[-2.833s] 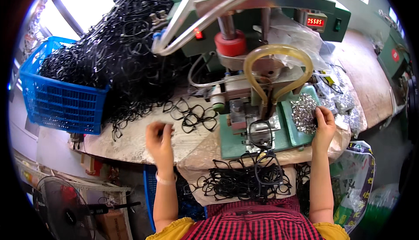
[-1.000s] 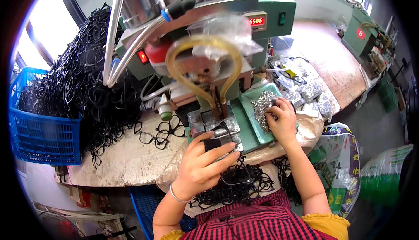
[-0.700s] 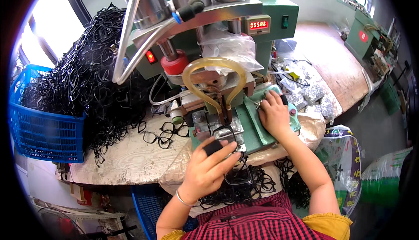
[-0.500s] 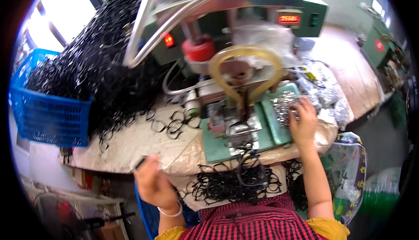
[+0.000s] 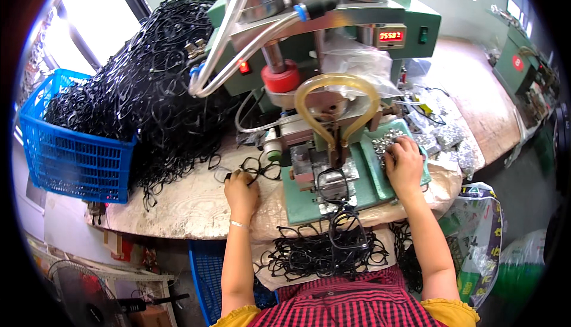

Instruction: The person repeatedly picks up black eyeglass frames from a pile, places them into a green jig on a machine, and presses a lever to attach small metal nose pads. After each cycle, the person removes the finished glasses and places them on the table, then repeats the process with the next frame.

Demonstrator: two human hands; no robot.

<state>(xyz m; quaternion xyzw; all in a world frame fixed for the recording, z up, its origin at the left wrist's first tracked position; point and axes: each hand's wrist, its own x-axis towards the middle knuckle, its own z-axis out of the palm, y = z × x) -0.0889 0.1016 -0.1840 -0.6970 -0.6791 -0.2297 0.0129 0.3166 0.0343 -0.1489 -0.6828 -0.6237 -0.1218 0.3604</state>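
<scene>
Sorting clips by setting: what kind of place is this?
Probably a small factory workbench for eyeglass frames: a green press machine, a heap of black frames spilling from a blue basket, and similar machines behind.

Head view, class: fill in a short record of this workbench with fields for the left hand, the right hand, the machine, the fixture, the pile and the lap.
Left hand: on loose black eyeglass frames on the bench, left of the machine.
Right hand: resting on small silvery parts in a green tray.
Machine: green press with a yellow hose loop.
Fixture: one black frame lies under the press head.
Pile: tangled black frames spilling from a blue basket.
Lap: finished-looking black frames heaped on cloth.
</scene>
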